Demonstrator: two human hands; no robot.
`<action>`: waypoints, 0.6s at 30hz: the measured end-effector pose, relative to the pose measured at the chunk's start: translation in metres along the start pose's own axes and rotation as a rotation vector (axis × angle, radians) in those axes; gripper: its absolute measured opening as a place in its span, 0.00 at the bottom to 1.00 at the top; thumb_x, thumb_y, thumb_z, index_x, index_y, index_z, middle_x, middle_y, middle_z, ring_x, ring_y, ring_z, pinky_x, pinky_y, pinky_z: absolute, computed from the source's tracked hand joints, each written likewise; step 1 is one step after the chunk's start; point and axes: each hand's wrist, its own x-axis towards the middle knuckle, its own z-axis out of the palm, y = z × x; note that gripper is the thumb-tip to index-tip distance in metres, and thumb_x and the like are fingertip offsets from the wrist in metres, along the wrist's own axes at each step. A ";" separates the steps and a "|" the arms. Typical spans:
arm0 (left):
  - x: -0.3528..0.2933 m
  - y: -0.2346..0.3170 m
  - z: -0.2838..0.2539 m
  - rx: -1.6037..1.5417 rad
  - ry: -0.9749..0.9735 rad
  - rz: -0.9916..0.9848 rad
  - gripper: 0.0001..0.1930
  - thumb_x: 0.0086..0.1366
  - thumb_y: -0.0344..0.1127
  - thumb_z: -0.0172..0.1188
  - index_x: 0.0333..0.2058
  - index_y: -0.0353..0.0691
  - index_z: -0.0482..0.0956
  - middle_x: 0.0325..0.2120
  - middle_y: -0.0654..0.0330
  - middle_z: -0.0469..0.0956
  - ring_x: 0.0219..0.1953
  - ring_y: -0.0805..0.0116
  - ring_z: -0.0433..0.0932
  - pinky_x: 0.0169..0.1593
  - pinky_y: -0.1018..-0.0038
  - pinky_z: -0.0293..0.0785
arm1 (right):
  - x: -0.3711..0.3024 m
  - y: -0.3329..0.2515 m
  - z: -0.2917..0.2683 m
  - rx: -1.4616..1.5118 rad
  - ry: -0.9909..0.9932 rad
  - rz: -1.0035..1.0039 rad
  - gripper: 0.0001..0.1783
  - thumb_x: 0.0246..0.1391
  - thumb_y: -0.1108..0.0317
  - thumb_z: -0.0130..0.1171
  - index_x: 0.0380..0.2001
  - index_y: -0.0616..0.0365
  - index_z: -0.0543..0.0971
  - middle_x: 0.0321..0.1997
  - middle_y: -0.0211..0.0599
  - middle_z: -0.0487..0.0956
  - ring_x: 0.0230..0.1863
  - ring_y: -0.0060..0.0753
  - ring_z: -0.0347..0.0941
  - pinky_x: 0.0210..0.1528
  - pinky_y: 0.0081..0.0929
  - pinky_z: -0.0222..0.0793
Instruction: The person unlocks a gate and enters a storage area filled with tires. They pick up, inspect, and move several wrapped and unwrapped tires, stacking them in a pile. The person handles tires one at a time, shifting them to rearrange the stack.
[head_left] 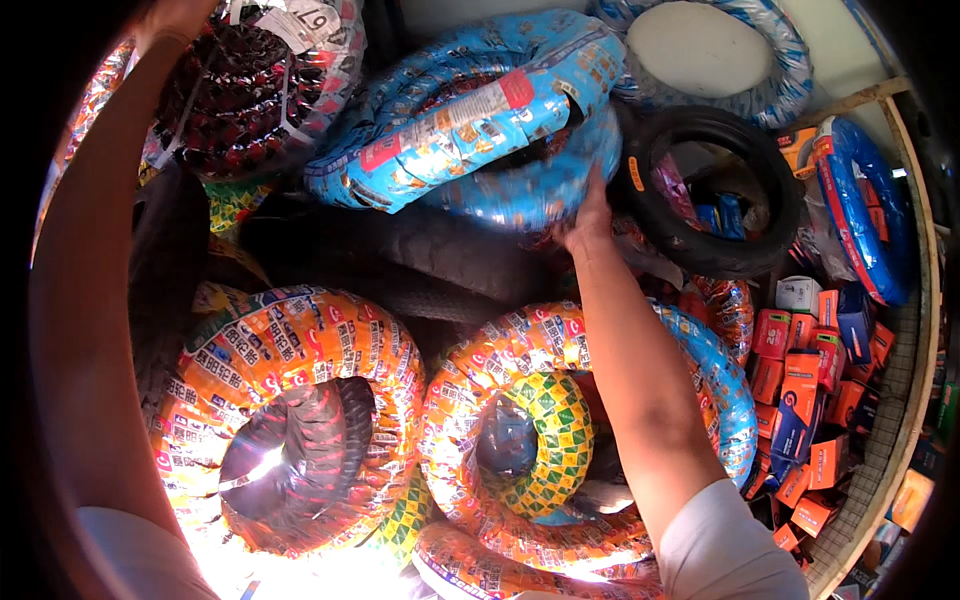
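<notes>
My right hand reaches up the middle and grips the lower right edge of a blue-wrapped tyre, which is slightly blurred. Another tyre in blue printed wrapping leans across it at a tilt. At the upper left, my left hand is beside a strapped bundle of tyres in dark red and black wrapping. The top edge of the picture cuts that hand off, so its fingers are hidden. A bare black tyre stands just right of my right hand.
Orange-wrapped tyres lie close below my arms, one around a yellow-green wrapped tyre. Dark bare tyres lie behind them. Small orange, red and blue boxes heap at right inside a curved wooden rim, below a blue-wrapped tyre.
</notes>
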 end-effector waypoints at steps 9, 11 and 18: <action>0.001 0.012 -0.010 0.009 -0.041 -0.006 0.26 0.56 0.58 0.51 0.31 0.39 0.83 0.28 0.46 0.80 0.33 0.47 0.79 0.41 0.54 0.72 | -0.057 -0.046 0.048 -0.274 -0.669 -0.177 0.34 0.54 0.39 0.55 0.40 0.66 0.73 0.36 0.44 0.77 0.38 0.41 0.77 0.45 0.41 0.74; 0.002 0.003 -0.009 0.025 -0.030 0.013 0.26 0.57 0.58 0.50 0.31 0.39 0.82 0.28 0.46 0.80 0.33 0.47 0.79 0.41 0.54 0.72 | -0.055 -0.046 0.051 -0.316 -0.726 -0.174 0.29 0.58 0.44 0.54 0.42 0.64 0.73 0.39 0.44 0.77 0.44 0.43 0.76 0.47 0.44 0.72; -0.009 0.006 0.017 0.088 0.295 0.176 0.11 0.60 0.41 0.55 0.33 0.39 0.78 0.32 0.49 0.77 0.38 0.49 0.75 0.44 0.57 0.69 | -0.044 -0.027 0.057 -0.255 -0.595 -0.266 0.27 0.50 0.42 0.63 0.30 0.58 0.75 0.23 0.32 0.74 0.20 0.21 0.66 0.23 0.20 0.63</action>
